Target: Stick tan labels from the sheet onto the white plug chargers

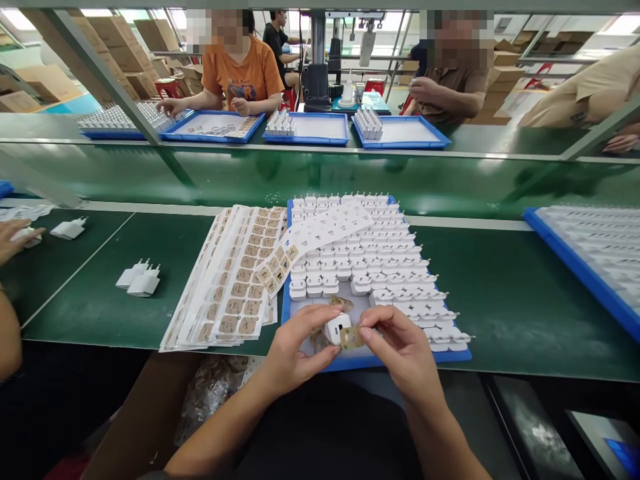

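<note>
My left hand [303,343] grips a white plug adapter [336,329] between thumb and fingers, its face with a dark port turned up. My right hand [400,340] pinches a small tan, see-through sticker [352,337] right beside the adapter; whether the sticker touches it I cannot tell. Both hands are over the near part of a blue-rimmed tray [360,362], which holds rows of white adapters [390,260]. Another tan film piece [341,303] lies just beyond my left fingertips. A partly used sticker sheet [320,239] lies across the tray's left side.
Stacked sticker sheets [235,280] lie left of the tray. Two loose adapters [140,277] sit farther left, near a co-worker's hand [17,240]. Another blue tray [590,267] is at the right. Beyond the green belt [225,177], people sit by more trays [320,139].
</note>
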The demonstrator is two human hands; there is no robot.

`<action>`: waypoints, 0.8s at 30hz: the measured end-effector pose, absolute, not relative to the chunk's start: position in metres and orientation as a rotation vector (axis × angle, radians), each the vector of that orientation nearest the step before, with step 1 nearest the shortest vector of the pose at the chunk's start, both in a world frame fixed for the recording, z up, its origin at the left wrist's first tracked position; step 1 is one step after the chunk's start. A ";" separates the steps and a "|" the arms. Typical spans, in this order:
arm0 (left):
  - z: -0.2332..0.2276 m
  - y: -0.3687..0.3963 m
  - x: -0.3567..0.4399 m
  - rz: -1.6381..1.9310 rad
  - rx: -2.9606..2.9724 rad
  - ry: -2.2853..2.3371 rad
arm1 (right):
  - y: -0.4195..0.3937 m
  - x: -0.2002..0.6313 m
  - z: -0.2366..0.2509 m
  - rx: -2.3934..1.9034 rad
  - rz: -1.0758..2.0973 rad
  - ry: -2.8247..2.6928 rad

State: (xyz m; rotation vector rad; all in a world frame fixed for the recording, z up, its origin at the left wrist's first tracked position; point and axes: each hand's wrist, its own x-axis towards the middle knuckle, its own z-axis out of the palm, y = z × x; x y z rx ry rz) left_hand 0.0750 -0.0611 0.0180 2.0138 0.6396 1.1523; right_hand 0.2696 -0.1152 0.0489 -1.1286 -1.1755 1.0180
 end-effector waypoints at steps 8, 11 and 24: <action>0.023 -0.061 0.078 1.186 2.084 0.620 | -0.111 0.268 0.050 -1.169 1.041 -1.181; 0.024 -0.061 0.078 1.193 2.081 0.623 | -0.112 0.267 0.049 -1.169 1.039 -1.174; 0.025 -0.061 0.079 1.175 2.065 0.632 | -0.112 0.265 0.049 -1.158 1.023 -1.120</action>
